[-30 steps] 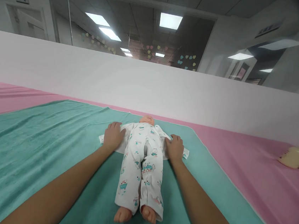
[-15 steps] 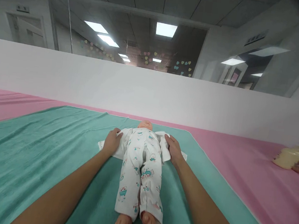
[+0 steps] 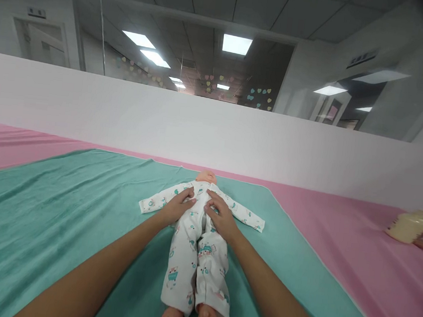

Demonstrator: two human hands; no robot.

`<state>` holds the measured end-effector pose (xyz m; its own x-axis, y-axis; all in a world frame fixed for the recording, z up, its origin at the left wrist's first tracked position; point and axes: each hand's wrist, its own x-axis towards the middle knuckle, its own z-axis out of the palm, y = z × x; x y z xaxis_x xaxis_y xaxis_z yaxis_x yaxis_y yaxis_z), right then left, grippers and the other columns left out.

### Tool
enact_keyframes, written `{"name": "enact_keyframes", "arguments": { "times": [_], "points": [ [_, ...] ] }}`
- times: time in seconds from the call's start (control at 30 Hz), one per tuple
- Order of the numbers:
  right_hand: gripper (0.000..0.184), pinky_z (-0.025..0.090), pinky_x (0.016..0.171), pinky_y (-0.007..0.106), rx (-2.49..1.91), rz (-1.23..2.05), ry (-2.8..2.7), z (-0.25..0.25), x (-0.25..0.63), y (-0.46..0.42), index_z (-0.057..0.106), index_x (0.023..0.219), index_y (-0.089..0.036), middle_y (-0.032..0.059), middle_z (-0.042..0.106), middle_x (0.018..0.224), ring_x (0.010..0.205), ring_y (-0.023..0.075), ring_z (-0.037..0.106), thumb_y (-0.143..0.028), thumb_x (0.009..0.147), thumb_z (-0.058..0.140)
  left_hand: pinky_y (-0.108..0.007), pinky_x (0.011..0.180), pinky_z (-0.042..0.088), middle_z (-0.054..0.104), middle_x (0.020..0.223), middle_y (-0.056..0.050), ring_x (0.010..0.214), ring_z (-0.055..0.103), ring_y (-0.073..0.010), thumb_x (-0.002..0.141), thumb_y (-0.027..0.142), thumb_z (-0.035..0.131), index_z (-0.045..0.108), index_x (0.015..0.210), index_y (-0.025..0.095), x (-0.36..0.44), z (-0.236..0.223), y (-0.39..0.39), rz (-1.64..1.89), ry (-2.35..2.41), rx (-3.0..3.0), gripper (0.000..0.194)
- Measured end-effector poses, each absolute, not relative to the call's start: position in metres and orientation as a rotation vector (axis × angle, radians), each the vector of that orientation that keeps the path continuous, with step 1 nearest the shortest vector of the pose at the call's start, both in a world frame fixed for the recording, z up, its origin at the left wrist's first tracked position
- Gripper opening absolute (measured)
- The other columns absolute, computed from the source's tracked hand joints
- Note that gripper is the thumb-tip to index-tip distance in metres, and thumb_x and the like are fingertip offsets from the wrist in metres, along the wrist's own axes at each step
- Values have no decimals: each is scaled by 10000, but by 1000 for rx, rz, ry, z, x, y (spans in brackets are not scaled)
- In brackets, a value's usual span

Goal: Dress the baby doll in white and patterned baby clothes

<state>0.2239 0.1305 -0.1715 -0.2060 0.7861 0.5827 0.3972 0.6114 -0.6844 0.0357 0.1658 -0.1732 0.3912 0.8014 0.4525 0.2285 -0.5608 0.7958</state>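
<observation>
A baby doll (image 3: 206, 176) lies on its back with its feet nearest me. It wears a white printed one-piece baby suit (image 3: 182, 251), and both sleeves spread out to the sides. My left hand (image 3: 179, 206) rests on the left of the suit's chest, thumb and fingers apart near the front edge. Opposite it, my right hand (image 3: 223, 214) lies on the right side of the chest, its fingers spread and slightly bent. A narrow gap shows between the two hands, and a dark opening is visible at the suit's crotch. Cloth under the fingers is partly hidden.
Beneath the doll is a green blanket (image 3: 76, 225) over a pink cover (image 3: 358, 234). At the far right lies another doll-like figure in pale yellow clothing (image 3: 408, 227), partly cut off. A white wall (image 3: 199, 127) with a large window above it stands behind.
Both hands have moved inward from the suit's sides onto the chest. The front flaps, held out sideways before, now lie folded over the chest, and the printed sleeves show fully.
</observation>
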Motion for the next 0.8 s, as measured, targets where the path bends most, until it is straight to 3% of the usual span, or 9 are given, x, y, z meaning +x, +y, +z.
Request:
{"name": "enact_keyframes", "arguments": {
  "times": [0.1,0.17,0.4,0.53,0.67,0.8],
  "points": [
    [299,276,1038,354,-906,550,-1745,-172,225,130,583,747,-204,49,523,1280,1218,185,430,-406,880,406,-357,1039,278,413,1367,-78,1272,341,-230,810,403,488,490,933,213,41,-171,157,1084,895,2069,226],
    [340,310,1012,344,-896,582,-1666,-174,225,131,593,766,-204,40,579,1203,1157,180,484,-429,892,372,-369,1056,270,386,1400,-71,1295,324,-227,810,380,493,503,973,213,44,-166,150,1049,910,2134,234],
    [358,383,950,361,-870,820,-1446,-173,229,138,584,750,-203,61,653,1054,1019,205,569,-517,840,438,-370,1070,259,560,1229,-21,1181,451,-201,845,318,465,545,1113,240,57,-156,127,1001,824,2486,290],
    [329,433,871,349,-829,936,-1338,-171,233,138,606,809,-204,64,671,974,907,199,599,-506,823,477,-306,932,391,609,1120,-20,1062,527,-179,888,325,393,567,1028,239,58,-156,123,1049,843,2549,240],
    [333,410,876,330,-917,792,-1416,-174,232,139,642,798,-196,54,674,924,909,188,578,-482,828,472,-319,856,401,593,1072,-61,1017,527,-200,910,305,320,528,1033,208,53,-156,130,1177,1231,2681,261],
    [301,406,834,310,-961,672,-1488,-177,226,137,625,785,-196,30,659,857,861,179,567,-441,838,458,-314,691,406,570,1034,-87,931,552,-237,896,412,335,495,1040,206,50,-154,136,899,1726,2653,298]
  ]
}}
